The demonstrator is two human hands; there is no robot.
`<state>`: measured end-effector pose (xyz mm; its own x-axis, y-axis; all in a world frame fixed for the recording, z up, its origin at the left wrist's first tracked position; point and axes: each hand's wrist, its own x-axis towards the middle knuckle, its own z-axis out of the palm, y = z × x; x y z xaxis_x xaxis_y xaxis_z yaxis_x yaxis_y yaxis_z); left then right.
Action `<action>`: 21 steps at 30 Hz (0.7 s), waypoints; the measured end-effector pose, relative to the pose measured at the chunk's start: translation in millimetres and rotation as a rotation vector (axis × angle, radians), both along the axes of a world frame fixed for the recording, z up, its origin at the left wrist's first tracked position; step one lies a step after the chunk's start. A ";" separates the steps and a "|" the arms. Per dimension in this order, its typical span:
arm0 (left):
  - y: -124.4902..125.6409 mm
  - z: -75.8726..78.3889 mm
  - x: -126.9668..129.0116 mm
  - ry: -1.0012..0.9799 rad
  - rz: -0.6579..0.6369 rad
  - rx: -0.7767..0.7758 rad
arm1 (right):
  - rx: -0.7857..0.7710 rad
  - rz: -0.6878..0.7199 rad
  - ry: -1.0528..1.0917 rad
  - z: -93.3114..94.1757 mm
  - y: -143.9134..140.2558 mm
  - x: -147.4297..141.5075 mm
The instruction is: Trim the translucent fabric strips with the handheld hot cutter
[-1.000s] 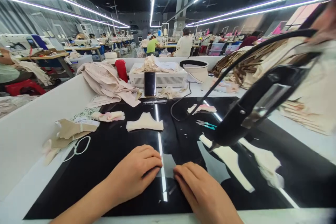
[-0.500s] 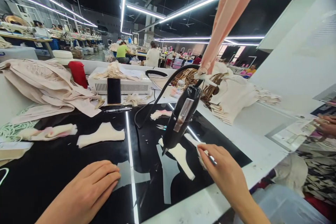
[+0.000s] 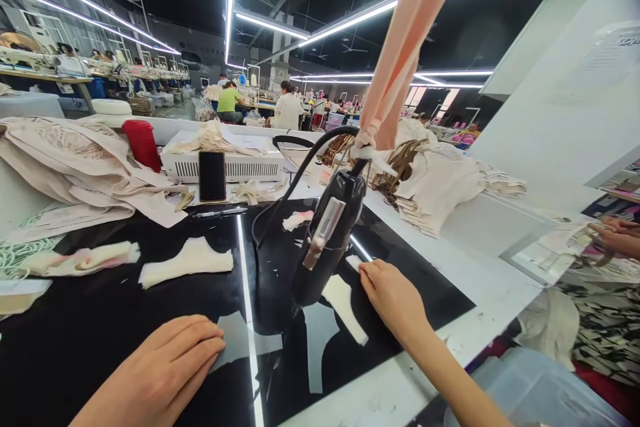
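My left hand [image 3: 159, 373] lies flat on the black glossy worktop [image 3: 100, 320], its fingertips on the edge of a thin grey cut piece [image 3: 235, 340]. My right hand [image 3: 393, 297] reaches out to the right, fingers resting on a cream fabric piece [image 3: 345, 307] on the worktop. Whether it grips the fabric I cannot tell. A black hand tool [image 3: 327, 240] hangs on a peach strap [image 3: 400, 60] just left of my right hand, its tip close above the worktop.
More cream pieces [image 3: 187, 260] lie at mid-table, with a pink-cream bundle [image 3: 80, 260] at left. At the back stand a phone [image 3: 212, 175], a white box [image 3: 225, 163], a red cup [image 3: 143, 143] and heaped beige fabric [image 3: 80, 160]. Stacked pieces [image 3: 440, 187] sit right. Other people work beyond.
My head has turned right. My right hand left the grey piece near my left hand and moved out right to the cream fabric by the hanging tool. The left hand stays flat.
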<state>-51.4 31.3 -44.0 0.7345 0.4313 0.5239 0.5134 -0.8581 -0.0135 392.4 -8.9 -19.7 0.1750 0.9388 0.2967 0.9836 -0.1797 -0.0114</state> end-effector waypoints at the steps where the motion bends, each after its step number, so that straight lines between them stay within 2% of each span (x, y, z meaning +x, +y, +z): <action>1: -0.7 0.3 0.3 -0.005 0.001 -0.007 | -0.008 -0.004 0.001 0.6 -0.5 0.1; 8: -1.8 7.0 3.7 -0.020 -0.039 0.012 | -0.040 -0.015 0.065 8.0 -1.4 0.8; 21: -0.5 5.6 3.4 -0.045 -0.023 -0.005 | -0.093 -0.103 0.316 16.7 0.1 6.1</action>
